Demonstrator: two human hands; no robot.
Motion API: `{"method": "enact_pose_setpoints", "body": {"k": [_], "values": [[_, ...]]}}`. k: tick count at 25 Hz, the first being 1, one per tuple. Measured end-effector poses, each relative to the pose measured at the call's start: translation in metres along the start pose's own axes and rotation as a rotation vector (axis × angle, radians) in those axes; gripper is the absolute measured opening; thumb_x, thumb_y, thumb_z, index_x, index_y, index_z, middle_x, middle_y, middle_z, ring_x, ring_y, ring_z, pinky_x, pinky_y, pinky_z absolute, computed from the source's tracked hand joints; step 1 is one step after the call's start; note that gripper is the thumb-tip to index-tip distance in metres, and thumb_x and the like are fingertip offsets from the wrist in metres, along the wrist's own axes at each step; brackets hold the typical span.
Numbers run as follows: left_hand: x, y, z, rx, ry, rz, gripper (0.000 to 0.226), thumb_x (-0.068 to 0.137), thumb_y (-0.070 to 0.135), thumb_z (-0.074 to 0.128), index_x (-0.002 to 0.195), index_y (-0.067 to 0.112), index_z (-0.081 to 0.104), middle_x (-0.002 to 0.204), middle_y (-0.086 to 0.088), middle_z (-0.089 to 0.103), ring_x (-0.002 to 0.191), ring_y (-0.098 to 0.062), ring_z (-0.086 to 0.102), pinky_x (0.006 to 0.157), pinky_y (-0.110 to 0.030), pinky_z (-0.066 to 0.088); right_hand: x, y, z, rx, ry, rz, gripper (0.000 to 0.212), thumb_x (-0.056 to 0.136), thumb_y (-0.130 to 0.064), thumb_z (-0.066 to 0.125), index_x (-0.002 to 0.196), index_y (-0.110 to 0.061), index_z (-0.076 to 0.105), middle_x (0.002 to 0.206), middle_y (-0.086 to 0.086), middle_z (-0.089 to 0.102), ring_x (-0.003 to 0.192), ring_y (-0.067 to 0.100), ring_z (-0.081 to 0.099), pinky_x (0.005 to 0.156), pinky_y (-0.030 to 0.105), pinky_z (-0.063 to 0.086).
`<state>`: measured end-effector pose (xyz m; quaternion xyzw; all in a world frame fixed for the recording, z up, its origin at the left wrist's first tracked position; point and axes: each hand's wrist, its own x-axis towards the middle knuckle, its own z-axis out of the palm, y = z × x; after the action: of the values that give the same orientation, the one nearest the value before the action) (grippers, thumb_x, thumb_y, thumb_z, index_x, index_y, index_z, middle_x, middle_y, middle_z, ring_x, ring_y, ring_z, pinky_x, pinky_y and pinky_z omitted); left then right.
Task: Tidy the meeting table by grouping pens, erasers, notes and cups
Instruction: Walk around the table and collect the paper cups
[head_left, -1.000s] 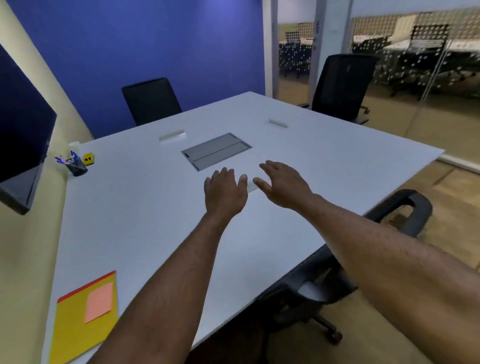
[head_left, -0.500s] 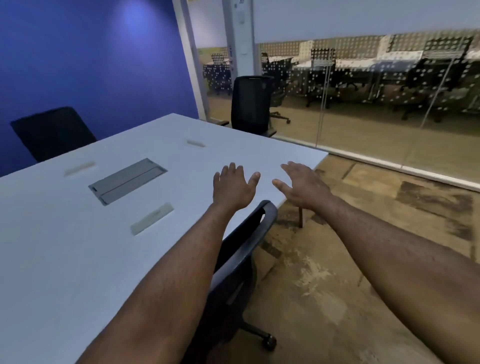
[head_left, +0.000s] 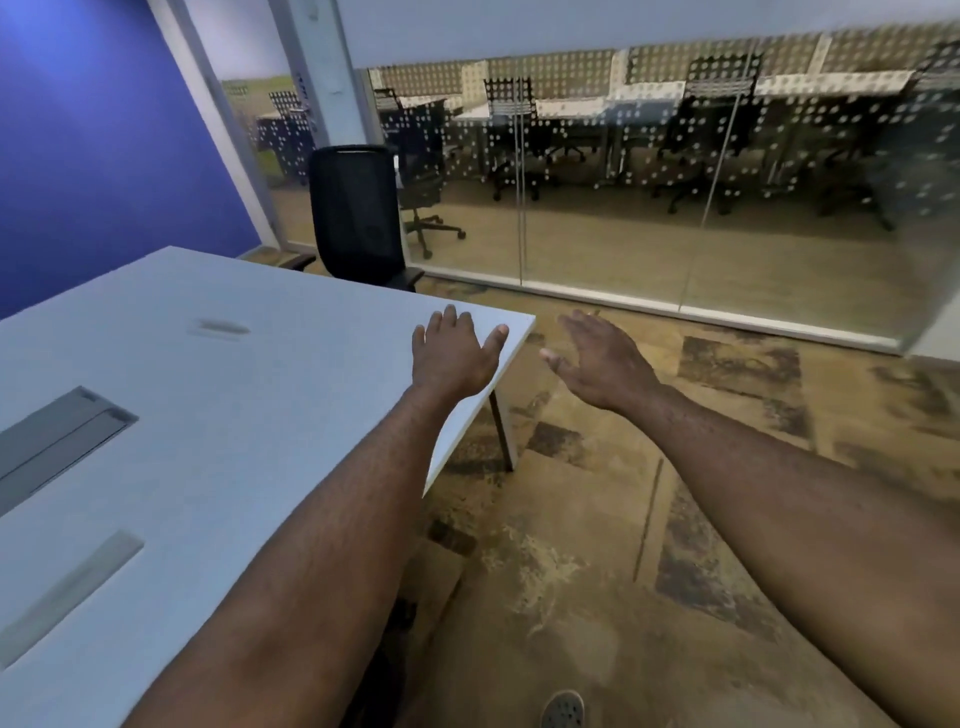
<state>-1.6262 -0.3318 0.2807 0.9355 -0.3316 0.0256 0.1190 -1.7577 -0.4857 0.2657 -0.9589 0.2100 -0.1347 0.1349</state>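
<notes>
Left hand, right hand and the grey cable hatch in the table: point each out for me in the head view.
left hand (head_left: 452, 358): head view, on the back of the hand.
right hand (head_left: 605, 364): head view, on the palm side near the thumb.
grey cable hatch (head_left: 57, 441): head view, on its lid.

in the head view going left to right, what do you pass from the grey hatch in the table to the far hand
grey hatch → slot in the table → black chair → left hand → table corner → right hand
</notes>
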Motion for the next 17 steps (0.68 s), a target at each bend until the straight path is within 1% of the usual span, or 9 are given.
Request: {"method": "enact_pose_setpoints", "body": {"k": [5, 6, 8, 10, 11, 12, 15, 16, 17], "values": [[0.138, 0.04, 0.034, -0.026, -0.067, 0.025, 0.076, 0.097, 0.062, 0.021, 0.15, 0.007, 0.03, 0.16, -0.012, 0.02, 0.149, -0.028, 0.012, 0.118, -0.048, 0.007, 0.121, 0.074, 0.008, 0.006, -0.026, 0.061, 0.068, 0.097, -0.056, 0.037, 0.152, -0.018, 0.024, 0.16, 0.005, 0.02, 0.148, 0.023, 0.016, 0.118, 0.043, 0.018], [0.14, 0.042, 0.034, -0.015, -0.063, 0.036, 0.077, 0.097, 0.061, 0.021, 0.15, 0.006, 0.029, 0.16, -0.012, 0.02, 0.149, -0.028, 0.012, 0.118, -0.048, 0.007, 0.125, 0.075, 0.01, 0.008, -0.018, 0.056, 0.068, 0.097, -0.057, 0.036, 0.152, -0.018, 0.024, 0.161, 0.005, 0.019, 0.148, 0.024, 0.015, 0.118, 0.044, 0.018], [0.184, 0.063, 0.049, -0.021, -0.101, 0.076, 0.076, 0.097, 0.061, 0.022, 0.149, 0.006, 0.029, 0.16, -0.013, 0.019, 0.149, -0.028, 0.012, 0.118, -0.047, 0.009, 0.162, 0.105, 0.014, 0.022, -0.022, 0.066, 0.068, 0.097, -0.057, 0.035, 0.152, -0.019, 0.023, 0.161, 0.006, 0.019, 0.148, 0.024, 0.015, 0.118, 0.044, 0.017], [0.233, 0.088, 0.068, -0.013, -0.091, 0.084, 0.075, 0.097, 0.061, 0.022, 0.149, 0.007, 0.029, 0.161, -0.013, 0.019, 0.149, -0.028, 0.012, 0.118, -0.046, 0.009, 0.207, 0.143, 0.017, 0.025, -0.009, 0.075, 0.068, 0.097, -0.057, 0.035, 0.151, -0.018, 0.025, 0.16, 0.007, 0.02, 0.147, 0.025, 0.016, 0.118, 0.044, 0.018], [0.238, 0.085, 0.068, -0.026, -0.08, 0.071, 0.074, 0.097, 0.06, 0.023, 0.149, 0.008, 0.029, 0.161, -0.012, 0.019, 0.149, -0.028, 0.012, 0.118, -0.046, 0.008, 0.212, 0.144, 0.019, 0.032, -0.005, 0.074, 0.068, 0.097, -0.057, 0.035, 0.151, -0.017, 0.025, 0.16, 0.007, 0.021, 0.147, 0.025, 0.016, 0.118, 0.045, 0.019], [0.262, 0.094, 0.074, -0.028, -0.085, 0.072, 0.074, 0.097, 0.06, 0.023, 0.15, 0.008, 0.029, 0.161, -0.012, 0.018, 0.149, -0.028, 0.012, 0.118, -0.046, 0.007, 0.234, 0.161, 0.021, 0.036, -0.01, 0.064, 0.069, 0.096, -0.057, 0.035, 0.151, -0.017, 0.025, 0.16, 0.006, 0.02, 0.148, 0.024, 0.016, 0.118, 0.045, 0.018], [0.348, 0.129, 0.109, -0.048, -0.057, 0.046, 0.074, 0.097, 0.06, 0.024, 0.15, 0.009, 0.029, 0.161, -0.011, 0.018, 0.149, -0.027, 0.012, 0.118, -0.047, 0.006, 0.317, 0.227, 0.029, 0.071, -0.013, 0.046, 0.069, 0.096, -0.058, 0.035, 0.151, -0.019, 0.024, 0.161, 0.004, 0.019, 0.148, 0.022, 0.014, 0.118, 0.043, 0.016], [0.353, 0.125, 0.112, -0.039, -0.053, 0.037, 0.074, 0.097, 0.06, 0.024, 0.15, 0.009, 0.029, 0.161, -0.011, 0.019, 0.149, -0.027, 0.013, 0.118, -0.048, 0.007, 0.321, 0.23, 0.034, 0.066, -0.007, 0.036, 0.07, 0.096, -0.058, 0.035, 0.152, -0.019, 0.023, 0.161, 0.004, 0.018, 0.148, 0.022, 0.013, 0.119, 0.042, 0.015], [0.376, 0.131, 0.119, -0.026, -0.048, 0.036, 0.074, 0.097, 0.061, 0.024, 0.15, 0.01, 0.029, 0.161, -0.01, 0.019, 0.149, -0.027, 0.013, 0.119, -0.048, 0.007, 0.344, 0.245, 0.035, 0.057, -0.018, 0.02, 0.07, 0.096, -0.059, 0.035, 0.152, -0.019, 0.022, 0.161, 0.004, 0.016, 0.148, 0.022, 0.012, 0.118, 0.042, 0.014]]}}
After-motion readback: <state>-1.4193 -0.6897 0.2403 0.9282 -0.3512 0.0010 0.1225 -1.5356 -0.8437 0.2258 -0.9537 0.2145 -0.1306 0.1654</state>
